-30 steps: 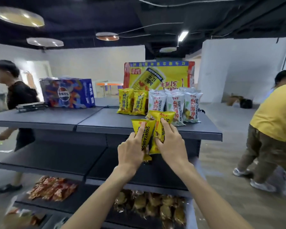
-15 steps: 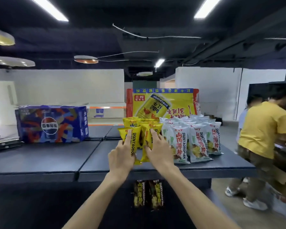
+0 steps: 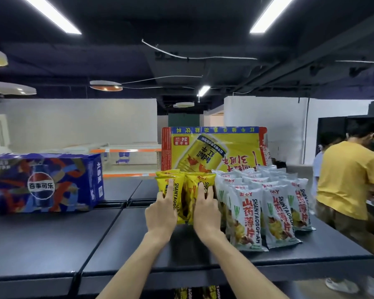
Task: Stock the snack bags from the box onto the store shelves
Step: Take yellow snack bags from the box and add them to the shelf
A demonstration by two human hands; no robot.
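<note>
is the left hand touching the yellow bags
Touching. The head view shows the left hand pressed flat on the front of the yellow bags, fingers spread over the packet.

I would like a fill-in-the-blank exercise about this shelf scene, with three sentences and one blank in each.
1. Both the left hand and the right hand press on snack bags of ____ colour.
2. The white snack bags stand to the ____ of the bags under the hands.
3. The large box at the left end of the shelf top is mainly ____.

Missing words: yellow; right; blue
</note>
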